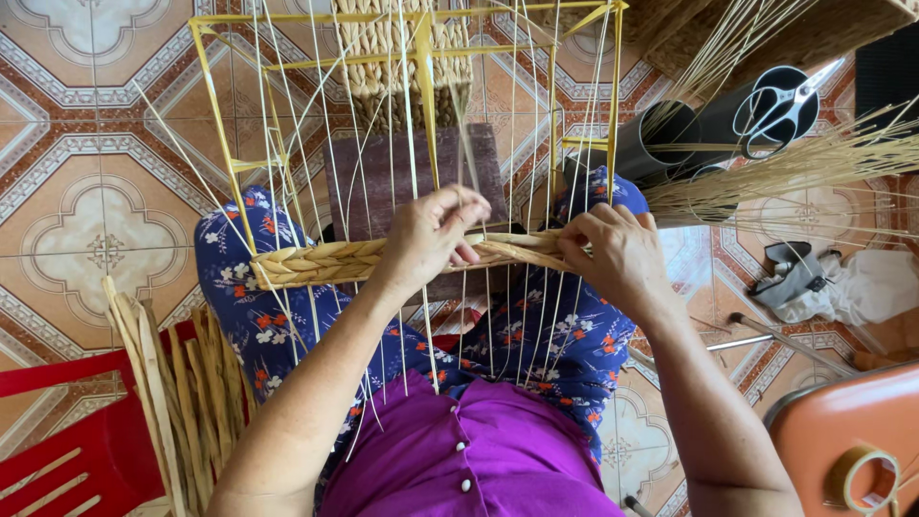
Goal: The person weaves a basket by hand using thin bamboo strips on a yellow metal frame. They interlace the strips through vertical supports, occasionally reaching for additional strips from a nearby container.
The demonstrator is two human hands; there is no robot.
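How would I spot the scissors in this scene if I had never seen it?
Start at the yellow frame standing over the person's lap, then look past its right side to the dark tubes lying on the tiled floor. The scissors rest across those tubes, above the bundle of pale straw. Their dark looped handles and pale blades set them apart from everything woven nearby.

Matt, fibrous straw braid – glossy ceramic floor tiles, shiny metal scissors.

Scissors on black tubes upper right. Tape roll on orange seat lower right. Red chair lower left. Patterned tile floor.
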